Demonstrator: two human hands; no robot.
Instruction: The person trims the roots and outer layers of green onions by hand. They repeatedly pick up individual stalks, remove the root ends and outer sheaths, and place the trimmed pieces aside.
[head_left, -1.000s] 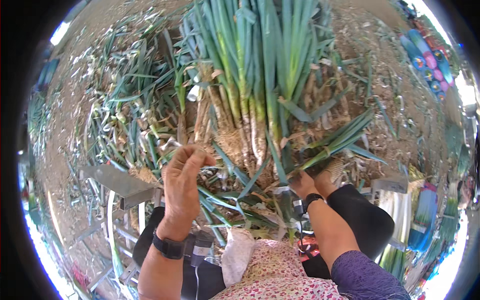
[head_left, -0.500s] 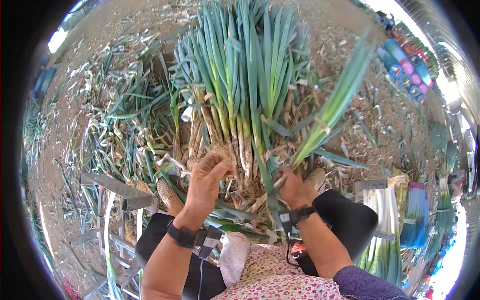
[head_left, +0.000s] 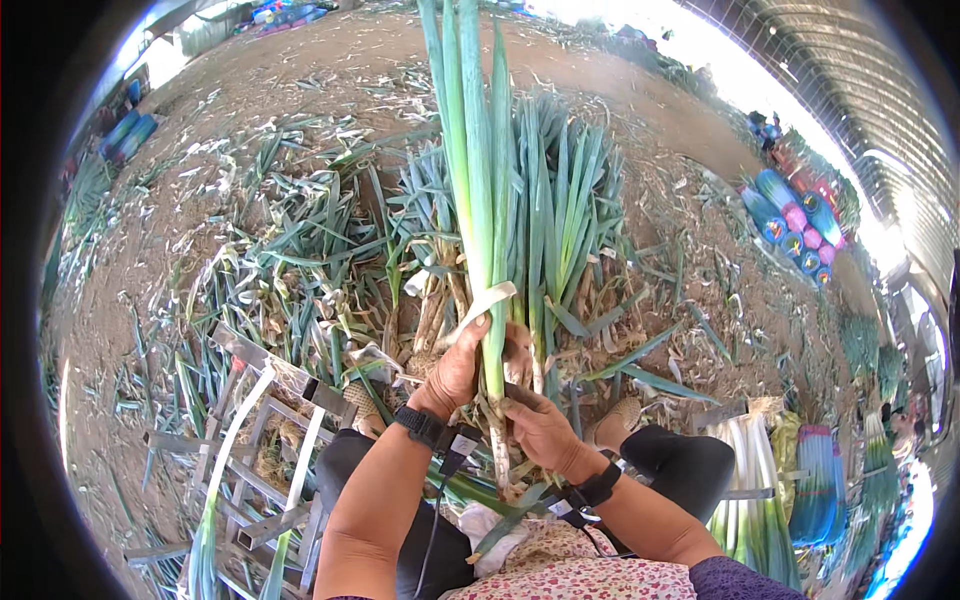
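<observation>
One long green onion stands nearly upright in front of me, its blue-green leaves rising past the top of the view. My left hand is closed at the stalk, thumb up, where a pale strip of outer leaf curls across it. Just below and to the right, my right hand grips the lower stalk. Dirt and brown skin coat the root end, which hangs down between my wrists. Behind it, a pile of unpeeled green onions lies on the ground, partly hidden by the held one.
Stripped leaves heap up to the left. At my lower left, a metal frame holds a few cleaned onions; another bundle of white stalks rests in a rack at right. Wrapped bundles lie farther right.
The green onion has swung from a rightward tilt to nearly upright in front of me. My left hand, away from it before, has come onto its stalk. The view has tipped up.
</observation>
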